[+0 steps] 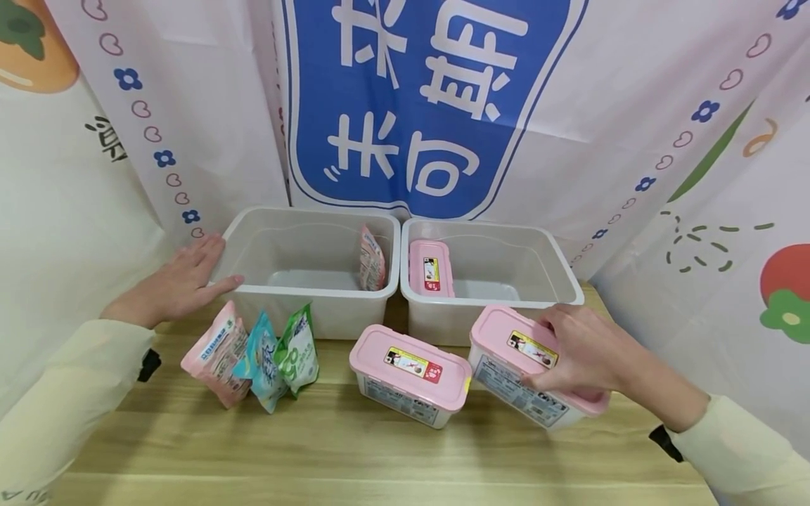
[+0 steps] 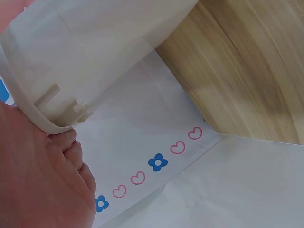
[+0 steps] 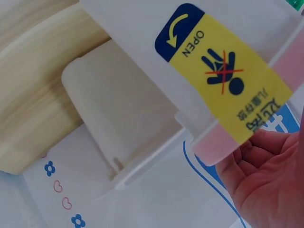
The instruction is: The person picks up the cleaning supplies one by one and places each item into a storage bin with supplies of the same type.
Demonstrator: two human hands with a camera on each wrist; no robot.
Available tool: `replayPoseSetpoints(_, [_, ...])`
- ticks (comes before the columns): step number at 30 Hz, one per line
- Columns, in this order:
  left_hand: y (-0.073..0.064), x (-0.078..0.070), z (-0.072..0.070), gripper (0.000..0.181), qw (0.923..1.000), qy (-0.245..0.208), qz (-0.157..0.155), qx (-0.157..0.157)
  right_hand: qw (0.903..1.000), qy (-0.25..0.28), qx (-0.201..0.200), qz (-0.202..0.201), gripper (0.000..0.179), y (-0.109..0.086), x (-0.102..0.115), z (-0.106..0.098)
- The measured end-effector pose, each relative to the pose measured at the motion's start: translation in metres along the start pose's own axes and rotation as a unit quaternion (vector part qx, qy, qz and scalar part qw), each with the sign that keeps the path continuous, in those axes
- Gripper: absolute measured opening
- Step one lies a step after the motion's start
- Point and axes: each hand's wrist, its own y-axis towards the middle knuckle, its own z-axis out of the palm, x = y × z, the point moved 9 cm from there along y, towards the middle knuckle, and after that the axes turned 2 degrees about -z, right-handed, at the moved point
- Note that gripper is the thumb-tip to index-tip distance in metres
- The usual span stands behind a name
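My right hand [image 1: 585, 348] grips a white box with a pink lid [image 1: 506, 337] across its lid, thumb on the near side. The box is tilted, in front of the right bin [image 1: 493, 301]; its yellow OPEN label [image 3: 223, 71] fills much of the right wrist view. My left hand [image 1: 180, 281] rests with fingers extended at the left end of the left bin [image 1: 316, 309], thumb along its front rim. A second pink-lidded box [image 1: 411, 365] stands on the table beside the held one. Another pink-lidded box [image 1: 430, 270] lies inside the right bin, against its left wall.
Pink [image 1: 218, 351], blue [image 1: 262, 365] and green [image 1: 300, 351] pouches stand on the wooden table [image 1: 354, 464], before the left bin. One more pink pouch [image 1: 371, 260] leans inside that bin, at its right wall. A printed cloth [image 1: 221, 91] hangs close behind both bins.
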Motion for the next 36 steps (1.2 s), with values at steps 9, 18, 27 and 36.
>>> replayPoseSetpoints(9, [0.003,0.001,0.003,0.095,1.0,0.004,0.001,0.003,0.9998,-0.017,-0.002,0.013,0.065,-0.001,0.004,-0.018])
replayPoseSetpoints(18, [0.002,0.0,0.002,0.094,1.0,0.003,0.005,0.004,0.9995,-0.011,0.01,0.029,0.068,0.003,0.009,-0.037])
replayPoseSetpoints(27, [0.002,0.001,0.0,0.094,1.0,0.006,0.003,0.004,0.9987,0.006,0.007,0.049,0.068,0.008,0.015,-0.058])
replayPoseSetpoints(36, [0.001,0.0,0.002,0.094,1.0,0.002,0.005,0.008,0.9975,0.0,0.013,0.069,0.068,0.019,0.021,-0.081])
